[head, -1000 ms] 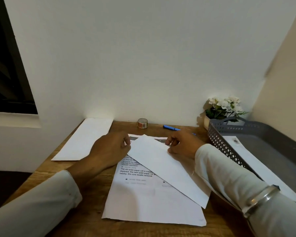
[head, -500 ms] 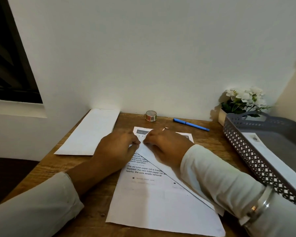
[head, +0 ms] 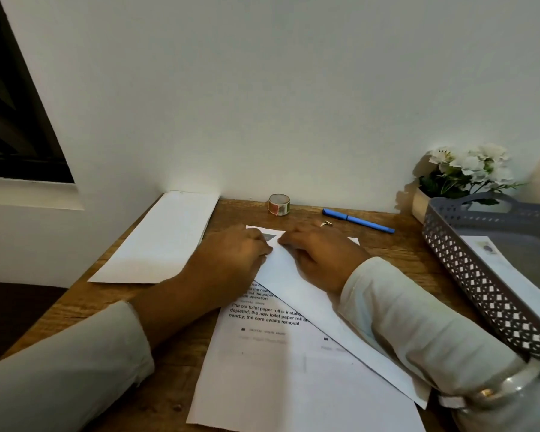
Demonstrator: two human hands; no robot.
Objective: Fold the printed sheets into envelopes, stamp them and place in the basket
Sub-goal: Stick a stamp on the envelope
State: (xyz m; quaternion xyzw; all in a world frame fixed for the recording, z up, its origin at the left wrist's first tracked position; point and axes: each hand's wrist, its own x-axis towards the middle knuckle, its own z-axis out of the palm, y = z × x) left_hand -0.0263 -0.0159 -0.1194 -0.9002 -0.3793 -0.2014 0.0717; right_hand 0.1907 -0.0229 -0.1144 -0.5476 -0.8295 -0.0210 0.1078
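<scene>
While the desk [head: 237, 213] carries the whole workload, the printed sheet [head: 272, 369] lies flat at its centre, and a white envelope [head: 318, 310] rests diagonally on top. The envelope's long axis runs from the far-left corner, between both hands, to the near-right edge of the desk. The grey basket [head: 480, 288] stands to the right, well apart from that corner, with a stamped envelope inside. The left hand [head: 234, 254] and right hand [head: 318, 254] meet at the far corner; the fingers [head: 289, 241] are curled, pressed down on the paper there. Judgement: either hand is equally near that corner for the next move.
</scene>
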